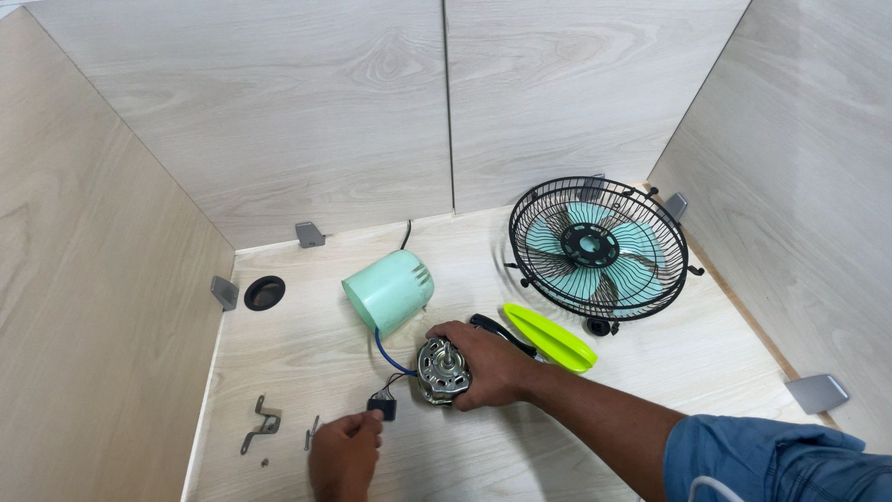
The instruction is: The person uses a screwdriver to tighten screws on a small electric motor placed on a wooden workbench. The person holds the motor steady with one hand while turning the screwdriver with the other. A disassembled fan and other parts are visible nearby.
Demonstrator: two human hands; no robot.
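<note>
My right hand (491, 364) grips a metal fan motor (441, 371) resting on the desk, shaft pointing up. My left hand (346, 449) pinches a small black capacitor (381, 406) wired to the motor. A blue cable (386, 353) runs from the motor into a mint green motor housing (390, 289) lying on its side just behind. A bright green tool handle with a black tip (546, 336) lies right of my right hand.
A black wire fan guard with mint blades (597, 246) lies at the back right. A metal bracket (262, 423) and small screws (311, 433) lie at front left. A round cable hole (264, 293) is at back left. Wooden walls enclose the desk.
</note>
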